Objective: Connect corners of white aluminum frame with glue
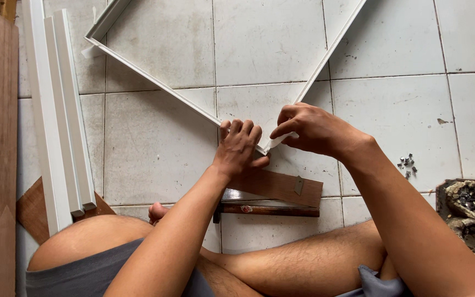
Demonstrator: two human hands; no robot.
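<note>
Pointing toward the knees, the mitred corner point(263, 147) of the white frame point(155, 77) is being pinched between left hand point(237, 147) fingers pressed together and right hand point(311, 129) fingers.

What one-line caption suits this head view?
Left hand and right hand press together the corner of a white frame on the tiled floor.

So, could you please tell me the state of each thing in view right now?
White frame: flat on the floor tiles, near corner pinched together.
Left hand: fingers curled, pressing the corner.
Right hand: gripping the corner's right side.
Hammer: lying on the floor, untouched.
Wooden block: lying flat beneath the corner.
White mouldings: lying side by side, loose.
</note>
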